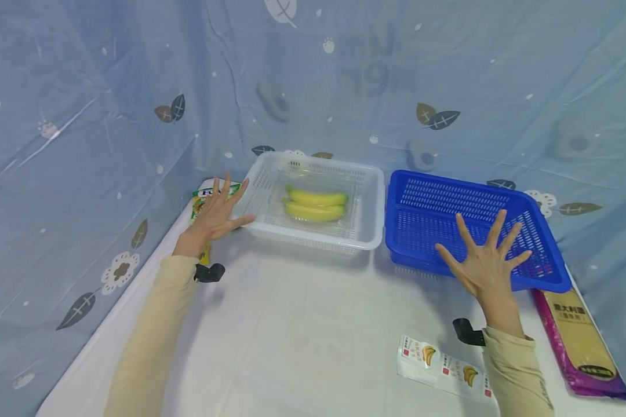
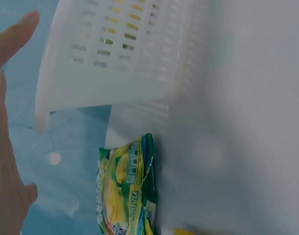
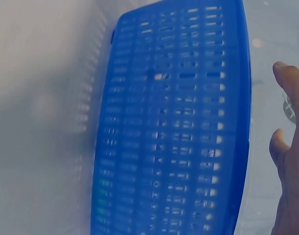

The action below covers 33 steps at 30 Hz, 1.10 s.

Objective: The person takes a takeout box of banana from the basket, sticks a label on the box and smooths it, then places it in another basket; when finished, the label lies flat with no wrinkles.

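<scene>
My left hand (image 1: 215, 215), fingers spread, hovers by the left end of a white basket (image 1: 367, 231). In that basket lies a clear plastic tray (image 1: 352, 188) with two yellow bananas (image 1: 315, 211). Below the left hand, partly covered by it, is a green and yellow snack packet (image 2: 121, 188). The right hand (image 1: 486, 265) is spread wide over the front of a blue basket (image 1: 422, 202) and holds nothing. In the right wrist view the blue basket's slotted side (image 3: 173, 117) fills the middle, with the fingers apart from it.
A strip of banana-print labels (image 1: 443, 368) lies on the white table (image 1: 292, 324) near the right forearm. At the right edge rests a purple and gold pasta bag (image 1: 579, 341). Blue patterned cloth (image 1: 313, 75) hangs behind and at the sides.
</scene>
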{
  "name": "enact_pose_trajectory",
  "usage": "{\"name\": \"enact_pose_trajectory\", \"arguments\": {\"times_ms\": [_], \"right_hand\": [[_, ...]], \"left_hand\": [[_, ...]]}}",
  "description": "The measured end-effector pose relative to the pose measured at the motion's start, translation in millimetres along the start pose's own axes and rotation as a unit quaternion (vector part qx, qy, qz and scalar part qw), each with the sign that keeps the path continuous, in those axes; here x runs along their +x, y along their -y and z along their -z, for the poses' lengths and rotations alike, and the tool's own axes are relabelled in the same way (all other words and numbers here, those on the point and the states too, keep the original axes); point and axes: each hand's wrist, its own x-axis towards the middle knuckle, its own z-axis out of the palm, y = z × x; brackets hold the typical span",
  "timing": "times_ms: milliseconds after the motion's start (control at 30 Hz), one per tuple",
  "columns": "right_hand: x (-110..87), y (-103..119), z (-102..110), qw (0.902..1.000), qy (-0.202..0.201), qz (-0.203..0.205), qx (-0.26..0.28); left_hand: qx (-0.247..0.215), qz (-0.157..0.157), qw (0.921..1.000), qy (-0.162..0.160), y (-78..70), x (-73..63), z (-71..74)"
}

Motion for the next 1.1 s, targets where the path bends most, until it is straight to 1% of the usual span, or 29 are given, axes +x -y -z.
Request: {"name": "enact_pose_trajectory", "arguments": {"times_ms": [100, 200, 400, 533, 667, 700, 800, 933, 1067, 1100], "right_hand": [[2.9, 5, -2, 1.0, -0.002, 0.004, 0.004], [5.5, 10, -2, 0.9999, -0.005, 0.01, 0.01], [10.0, 18, -2, 0.9996, -0.01, 0.015, 0.022], [12.1, 22, -1, 0.9989, -0.01, 0.02, 0.041], [15.0, 27, 2, 0.9965, -0.008, 0.027, 0.079], [15.7, 28, 3, 0.9956, -0.007, 0.029, 0.089], [18.0, 32, 5, 0.9908, -0.004, 0.033, 0.131], [19.8, 36, 6, 0.9792, -0.015, 0.046, 0.197], [22.3, 38, 6, 0.9712, -0.059, 0.059, 0.223], [22.5, 39, 7, 0.9699, -0.063, 0.057, 0.228]], "left_hand": [[-0.002, -0.017, 0.9998, 0.014, 2.0, 1.3, 2.4], [-0.014, -0.023, 0.9994, 0.023, 2.0, 2.0, 3.8], [-0.065, -0.02, 0.9968, 0.04, 3.5, 3.3, 4.3], [-0.073, -0.02, 0.9957, 0.053, 5.1, 4.1, 5.3], [-0.085, 0.002, 0.9944, 0.062, 5.8, 5.7, 7.4], [-0.09, 0.01, 0.994, 0.062, 5.6, 6.2, 8.0], [-0.099, 0.017, 0.9933, 0.058, 5.0, 8.0, 9.0], [-0.1, 0.016, 0.9935, 0.051, 3.2, 9.4, 9.0], [-0.096, 0.017, 0.9942, 0.044, 0.9, 10.3, 9.4], [-0.096, 0.015, 0.9943, 0.044, 0.3, 11.2, 9.9]]}}
